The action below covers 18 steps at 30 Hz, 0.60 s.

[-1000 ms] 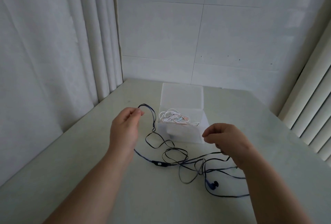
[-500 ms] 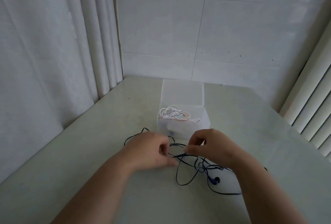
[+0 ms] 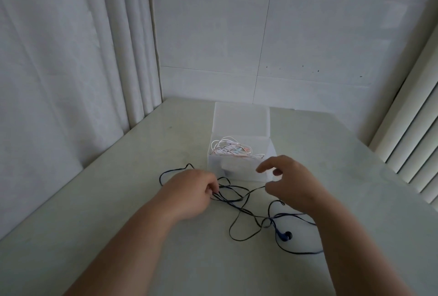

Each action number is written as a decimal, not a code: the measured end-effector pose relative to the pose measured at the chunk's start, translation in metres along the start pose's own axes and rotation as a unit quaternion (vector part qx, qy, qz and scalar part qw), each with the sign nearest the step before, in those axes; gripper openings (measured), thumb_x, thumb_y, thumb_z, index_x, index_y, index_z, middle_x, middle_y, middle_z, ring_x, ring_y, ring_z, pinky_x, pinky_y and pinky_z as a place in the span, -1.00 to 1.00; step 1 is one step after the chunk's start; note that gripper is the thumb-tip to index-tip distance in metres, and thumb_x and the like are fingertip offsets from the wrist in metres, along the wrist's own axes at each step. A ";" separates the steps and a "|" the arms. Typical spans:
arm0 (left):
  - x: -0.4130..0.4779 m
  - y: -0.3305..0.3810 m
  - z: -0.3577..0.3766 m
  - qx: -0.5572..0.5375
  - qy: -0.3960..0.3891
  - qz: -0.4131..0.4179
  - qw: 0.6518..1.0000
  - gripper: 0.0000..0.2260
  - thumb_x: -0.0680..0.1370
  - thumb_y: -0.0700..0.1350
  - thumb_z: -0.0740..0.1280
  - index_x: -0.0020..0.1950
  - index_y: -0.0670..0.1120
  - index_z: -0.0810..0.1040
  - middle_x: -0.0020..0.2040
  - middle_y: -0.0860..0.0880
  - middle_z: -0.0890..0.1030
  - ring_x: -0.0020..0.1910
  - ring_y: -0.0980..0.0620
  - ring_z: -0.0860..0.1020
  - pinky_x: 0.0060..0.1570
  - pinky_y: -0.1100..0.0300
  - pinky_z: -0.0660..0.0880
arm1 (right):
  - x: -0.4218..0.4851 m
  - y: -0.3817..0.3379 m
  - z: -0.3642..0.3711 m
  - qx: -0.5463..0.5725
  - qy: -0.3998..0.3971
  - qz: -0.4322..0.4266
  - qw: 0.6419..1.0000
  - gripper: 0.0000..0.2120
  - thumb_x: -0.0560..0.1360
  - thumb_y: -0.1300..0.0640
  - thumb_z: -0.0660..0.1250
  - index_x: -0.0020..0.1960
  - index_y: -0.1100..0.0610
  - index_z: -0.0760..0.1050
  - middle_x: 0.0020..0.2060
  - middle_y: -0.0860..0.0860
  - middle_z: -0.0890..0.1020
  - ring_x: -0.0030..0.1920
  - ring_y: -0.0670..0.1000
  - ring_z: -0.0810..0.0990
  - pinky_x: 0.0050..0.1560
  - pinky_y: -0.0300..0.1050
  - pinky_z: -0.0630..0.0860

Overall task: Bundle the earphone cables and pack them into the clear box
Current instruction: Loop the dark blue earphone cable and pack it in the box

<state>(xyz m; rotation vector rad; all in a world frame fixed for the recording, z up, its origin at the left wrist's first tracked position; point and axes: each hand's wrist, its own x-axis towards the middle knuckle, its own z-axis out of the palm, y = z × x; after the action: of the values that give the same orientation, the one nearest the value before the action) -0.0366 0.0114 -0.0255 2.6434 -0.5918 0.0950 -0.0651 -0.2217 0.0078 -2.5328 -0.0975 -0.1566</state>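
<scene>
A dark blue earphone cable (image 3: 239, 210) lies in loose loops on the pale table (image 3: 118, 224), its earbud (image 3: 285, 235) at the lower right. My left hand (image 3: 189, 192) pinches several strands of it together just left of the loops. My right hand (image 3: 291, 183) hovers above the cable with fingers spread and relaxed; one strand runs up toward its thumb, and contact is unclear. Behind the hands stands the clear box (image 3: 241, 170), lid (image 3: 241, 121) raised at the back, with a white and pink cable bundle (image 3: 231, 148) inside.
A tiled wall closes the table's far side, a curtain (image 3: 71, 58) hangs on the left and ribbed panels (image 3: 414, 141) stand on the right. The table's near part stretches bare below my forearms.
My hands had come together over the cable; now the right hand has lifted away to the right and opened. The left hand stays low, still pinching gathered strands.
</scene>
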 end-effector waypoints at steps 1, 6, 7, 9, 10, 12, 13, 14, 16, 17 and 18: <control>0.000 0.000 0.001 0.008 -0.001 0.004 1.000 -0.75 0.51 -0.16 0.21 0.02 0.11 0.61 -0.05 0.15 0.61 -0.05 0.12 0.55 -0.06 0.22 0.47 | -0.002 -0.005 0.002 0.017 -0.009 -0.019 1.000 -0.78 0.37 0.16 0.38 -0.07 -0.13 0.56 -0.11 -0.21 0.53 -0.15 -0.18 0.49 -0.24 -0.34 0.41; 0.000 0.000 0.001 0.016 -0.014 -0.002 1.000 -0.74 0.46 -0.18 0.23 -0.03 0.13 0.60 -0.25 0.18 0.51 -0.20 0.15 0.48 -0.26 0.27 0.36 | -0.013 -0.016 -0.001 -0.017 -0.222 -0.011 0.975 -0.69 0.23 -0.13 0.57 -0.12 -0.05 0.57 -0.29 -0.14 0.55 -0.30 -0.16 0.48 -0.24 -0.25 0.42; 0.000 0.000 0.000 0.011 -0.015 -0.004 1.000 -0.74 0.45 -0.19 0.23 -0.03 0.12 0.59 -0.26 0.17 0.51 -0.21 0.16 0.48 -0.29 0.29 0.35 | -0.015 -0.017 -0.004 -0.043 -0.263 -0.004 0.964 -0.63 0.21 -0.14 0.58 -0.06 -0.09 0.56 -0.20 -0.12 0.58 -0.25 -0.14 0.50 -0.19 -0.23 0.44; -0.001 0.000 -0.001 0.001 -0.017 -0.008 1.000 -0.76 0.43 -0.21 0.24 -0.06 0.12 0.54 -0.26 0.16 0.53 -0.21 0.16 0.48 -0.29 0.29 0.35 | -0.018 -0.016 -0.005 -0.081 -0.312 0.010 0.947 -0.54 0.21 -0.11 0.59 0.04 -0.13 0.51 -0.04 -0.08 0.59 -0.22 -0.14 0.53 -0.13 -0.21 0.48; -0.002 0.000 -0.001 -0.001 -0.017 -0.008 1.000 -0.77 0.43 -0.21 0.24 -0.08 0.12 0.52 -0.26 0.16 0.53 -0.21 0.15 0.49 -0.29 0.28 0.35 | -0.019 -0.016 -0.003 -0.099 -0.316 0.009 0.943 -0.55 0.23 -0.07 0.59 0.06 -0.12 0.51 -0.03 -0.08 0.59 -0.25 -0.16 0.52 -0.14 -0.22 0.48; -0.002 0.001 -0.002 0.003 -0.016 -0.006 1.000 -0.78 0.43 -0.21 0.24 -0.10 0.13 0.51 -0.27 0.16 0.51 -0.21 0.14 0.48 -0.30 0.29 0.34 | -0.017 -0.015 0.001 -0.136 -0.290 -0.003 0.947 -0.72 0.31 0.01 0.54 -0.02 -0.08 0.56 -0.15 -0.14 0.58 -0.29 -0.19 0.50 -0.18 -0.26 0.46; -0.002 0.002 -0.003 0.004 -0.016 -0.009 1.000 -0.77 0.43 -0.21 0.24 -0.09 0.13 0.52 -0.28 0.17 0.50 -0.21 0.15 0.47 -0.31 0.31 0.33 | -0.016 -0.015 0.002 -0.150 -0.270 -0.008 0.951 -0.84 0.34 0.02 0.51 -0.12 -0.08 0.57 -0.22 -0.16 0.57 -0.28 -0.20 0.49 -0.19 -0.28 0.45; -0.002 0.002 -0.003 0.002 -0.016 -0.014 1.000 -0.76 0.42 -0.22 0.24 -0.10 0.12 0.53 -0.28 0.18 0.49 -0.22 0.15 0.47 -0.31 0.32 0.32 | -0.015 -0.015 0.001 -0.155 -0.252 -0.011 0.955 -0.89 0.37 0.03 0.49 -0.20 -0.10 0.56 -0.26 -0.18 0.56 -0.27 -0.21 0.49 -0.20 -0.30 0.44; -0.002 0.002 -0.005 -0.001 -0.015 -0.021 1.000 -0.77 0.42 -0.22 0.24 -0.12 0.12 0.54 -0.29 0.18 0.49 -0.24 0.16 0.46 -0.32 0.31 0.32 | -0.013 -0.011 -0.004 -0.111 -0.219 0.003 0.969 -0.89 0.39 0.04 0.48 -0.25 -0.08 0.56 -0.29 -0.16 0.59 -0.26 -0.18 0.53 -0.20 -0.29 0.47; -0.002 0.003 -0.006 0.000 -0.015 -0.024 1.000 -0.78 0.42 -0.22 0.24 -0.14 0.11 0.54 -0.29 0.17 0.49 -0.25 0.17 0.46 -0.32 0.29 0.33 | -0.012 -0.009 -0.007 -0.066 -0.198 0.014 0.978 -0.91 0.38 0.07 0.48 -0.25 -0.05 0.58 -0.28 -0.12 0.63 -0.26 -0.14 0.56 -0.18 -0.23 0.50; -0.002 0.003 -0.007 0.001 -0.016 -0.026 1.000 -0.79 0.42 -0.22 0.24 -0.15 0.10 0.54 -0.30 0.17 0.49 -0.26 0.18 0.45 -0.32 0.27 0.34 | -0.012 -0.008 -0.011 -0.023 -0.181 0.017 0.983 -0.91 0.38 0.10 0.48 -0.25 -0.03 0.59 -0.26 -0.08 0.67 -0.25 -0.11 0.59 -0.16 -0.18 0.54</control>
<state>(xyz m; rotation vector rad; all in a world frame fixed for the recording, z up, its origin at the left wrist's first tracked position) -0.0394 0.0122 -0.0186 2.6639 -0.5344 0.0384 -0.0789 -0.2219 0.0191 -2.5807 -0.1956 0.3204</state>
